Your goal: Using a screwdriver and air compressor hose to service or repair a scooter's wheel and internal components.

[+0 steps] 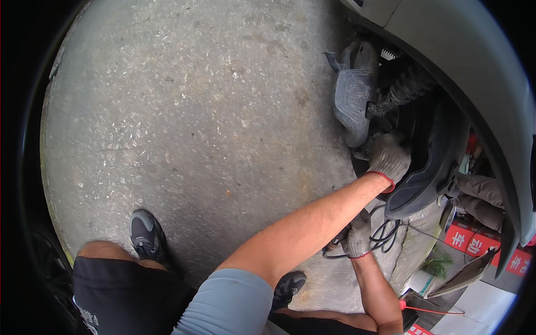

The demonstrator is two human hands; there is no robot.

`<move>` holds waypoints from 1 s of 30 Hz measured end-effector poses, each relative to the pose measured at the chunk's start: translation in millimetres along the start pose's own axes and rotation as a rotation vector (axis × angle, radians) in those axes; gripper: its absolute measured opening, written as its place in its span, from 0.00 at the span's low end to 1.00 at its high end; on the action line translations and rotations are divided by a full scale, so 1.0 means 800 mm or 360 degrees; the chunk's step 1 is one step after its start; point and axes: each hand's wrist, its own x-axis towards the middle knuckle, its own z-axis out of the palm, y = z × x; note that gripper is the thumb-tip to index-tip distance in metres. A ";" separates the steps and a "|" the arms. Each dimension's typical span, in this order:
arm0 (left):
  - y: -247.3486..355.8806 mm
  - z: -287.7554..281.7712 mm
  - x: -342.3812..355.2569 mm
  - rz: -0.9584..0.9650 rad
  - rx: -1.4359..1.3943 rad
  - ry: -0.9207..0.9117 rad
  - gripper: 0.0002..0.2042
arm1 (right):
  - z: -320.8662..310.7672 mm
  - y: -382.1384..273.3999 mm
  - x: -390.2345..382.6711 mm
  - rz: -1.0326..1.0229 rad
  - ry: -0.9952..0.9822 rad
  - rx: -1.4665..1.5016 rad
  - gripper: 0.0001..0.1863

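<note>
My left hand [390, 154], in a grey knit glove with a red cuff, reaches to the wheel area under a scooter [480, 50]. Its fingers look curled, but what they grip is lost in shadow. Just above it are a dusty grey housing [353, 94] and a coil-spring shock absorber [410, 88]. Below my left forearm, my right hand [358, 234], gloved the same way, is closed round a dark tool mostly hidden by the glove and forearm. Beside that hand a black cable [384, 235] lies in loops. A black mudguard [416, 190] curves to the right of my left hand.
Rough concrete floor [195, 111] spreads to the left. At the right are red panels with white characters [480, 245], a potted plant [438, 263], a red-handled rod [430, 309] and another person's trousered legs [481, 202]. A dark wheel [47, 268] stands at the lower left.
</note>
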 end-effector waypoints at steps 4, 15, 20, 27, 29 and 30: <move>0.001 -0.003 0.000 0.0009 0.0001 -0.0006 0.07 | 0.000 0.001 0.002 -0.0008 0.0058 -0.0062 0.20; 0.001 -0.003 0.000 0.0007 0.0034 -0.0047 0.07 | -0.002 -0.010 -0.005 0.0097 -0.0195 0.0184 0.20; 0.000 -0.003 -0.001 0.0021 0.0010 -0.0030 0.07 | -0.004 -0.010 -0.005 0.0105 -0.0241 0.0225 0.22; 0.001 -0.003 0.000 0.0001 -0.0035 -0.0039 0.07 | -0.002 -0.013 -0.006 0.0126 -0.0242 0.0208 0.22; 0.002 -0.003 0.000 0.0016 -0.0035 -0.0026 0.07 | -0.002 -0.013 -0.006 0.0127 -0.0234 0.0201 0.22; 0.002 -0.003 0.000 0.0006 -0.0021 -0.0041 0.07 | -0.001 -0.013 -0.006 0.0118 -0.0224 0.0188 0.22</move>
